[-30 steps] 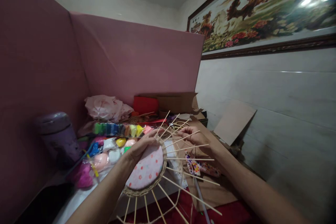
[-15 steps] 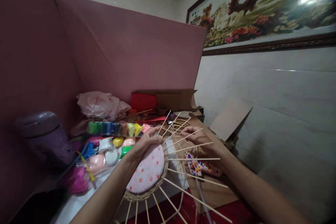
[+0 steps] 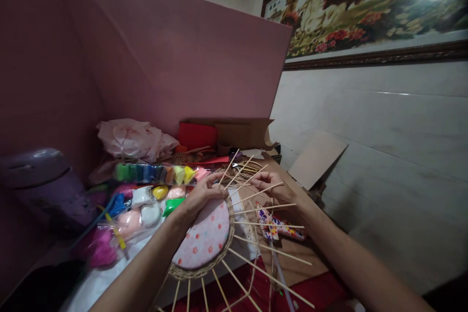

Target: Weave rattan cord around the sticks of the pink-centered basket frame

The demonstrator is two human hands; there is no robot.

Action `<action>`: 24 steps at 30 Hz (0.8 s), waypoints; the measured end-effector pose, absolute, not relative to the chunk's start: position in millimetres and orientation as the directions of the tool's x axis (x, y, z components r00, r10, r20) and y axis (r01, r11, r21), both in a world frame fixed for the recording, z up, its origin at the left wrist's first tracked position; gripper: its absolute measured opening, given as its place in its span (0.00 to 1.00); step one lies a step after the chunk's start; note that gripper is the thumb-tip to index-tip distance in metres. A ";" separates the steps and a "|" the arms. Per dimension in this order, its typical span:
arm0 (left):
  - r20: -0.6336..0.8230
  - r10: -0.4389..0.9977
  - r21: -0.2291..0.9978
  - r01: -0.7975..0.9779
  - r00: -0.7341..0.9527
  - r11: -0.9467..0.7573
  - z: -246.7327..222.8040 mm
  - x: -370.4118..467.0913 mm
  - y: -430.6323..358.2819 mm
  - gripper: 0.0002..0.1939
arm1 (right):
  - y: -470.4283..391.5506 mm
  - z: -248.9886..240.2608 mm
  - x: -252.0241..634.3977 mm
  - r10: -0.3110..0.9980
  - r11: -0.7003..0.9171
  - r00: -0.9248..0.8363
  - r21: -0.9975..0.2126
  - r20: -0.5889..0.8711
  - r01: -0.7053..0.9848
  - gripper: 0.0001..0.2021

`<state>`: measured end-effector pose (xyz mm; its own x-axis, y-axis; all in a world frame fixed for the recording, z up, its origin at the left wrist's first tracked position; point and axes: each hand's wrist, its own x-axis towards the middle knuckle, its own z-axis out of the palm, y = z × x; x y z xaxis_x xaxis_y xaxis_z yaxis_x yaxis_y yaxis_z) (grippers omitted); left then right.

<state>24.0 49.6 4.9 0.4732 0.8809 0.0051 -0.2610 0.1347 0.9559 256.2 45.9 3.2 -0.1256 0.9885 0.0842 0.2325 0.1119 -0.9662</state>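
Note:
My left hand (image 3: 204, 196) is closed on the upper left rim of a round woven basket base (image 3: 204, 234). Pink spotted fabric covers its middle, and braided twine edges it. Thin wooden sticks (image 3: 272, 249) fan out from this rim to the right and below. On the far side of the upper sticks, my right hand (image 3: 268, 184) has thumb and fingers pinched together on a thin strand of twine running toward the rim. A loop of twine (image 3: 255, 263) hangs down across the lower sticks. The fingertips of my left hand are partly hidden behind the sticks.
Bags of coloured clay (image 3: 151, 204) lie left of the base, beside a purple lidded container (image 3: 47, 195). A flower-patterned object (image 3: 280, 229) lies on brown cardboard (image 3: 303, 265) at right. Crumpled pink fabric (image 3: 137, 139) and a red item (image 3: 197, 136) are behind.
The view has shifted slightly, tilting down and to the right. My right hand has moved a little closer to the sticks; my left hand keeps its grip on the rim.

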 end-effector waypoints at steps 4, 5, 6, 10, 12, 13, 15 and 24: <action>0.006 0.879 0.957 -0.258 0.477 0.134 5.0 24.3 50.0 0.30 | 45.6 2.1 256.8 0.990 0.102 -0.119 -0.970 0.077 0.220 0.15; 0.008 0.880 0.959 -0.254 0.475 0.129 4.9 24.3 50.1 0.30 | 47.0 1.3 257.5 0.990 0.106 -0.118 -0.970 0.082 0.218 0.15; 0.010 0.880 0.960 -0.251 0.474 0.124 4.6 24.3 50.4 0.30 | 48.7 0.6 258.2 0.989 0.112 -0.118 -0.970 0.088 0.216 0.16; 0.025 0.880 0.961 -0.254 0.475 0.109 3.6 24.0 51.4 0.32 | 55.8 -0.7 260.5 0.986 0.136 -0.121 -0.966 0.111 0.221 0.18; 0.036 0.881 0.961 -0.260 0.472 0.100 4.1 24.0 51.2 0.31 | 56.8 0.1 260.3 0.986 0.142 -0.121 -0.964 0.117 0.226 0.18; 0.038 0.882 0.961 -0.261 0.469 0.097 4.8 24.1 50.8 0.30 | 56.3 0.9 259.8 0.986 0.144 -0.120 -0.963 0.119 0.228 0.18; 0.032 0.884 0.960 -0.261 0.467 0.103 6.8 24.3 49.6 0.29 | 53.7 2.9 258.3 0.986 0.142 -0.119 -0.963 0.117 0.229 0.17; 0.021 0.903 0.977 -0.200 0.429 0.072 14.1 23.7 44.6 0.27 | 46.8 7.7 253.4 0.990 0.129 -0.088 -0.964 0.111 0.234 0.16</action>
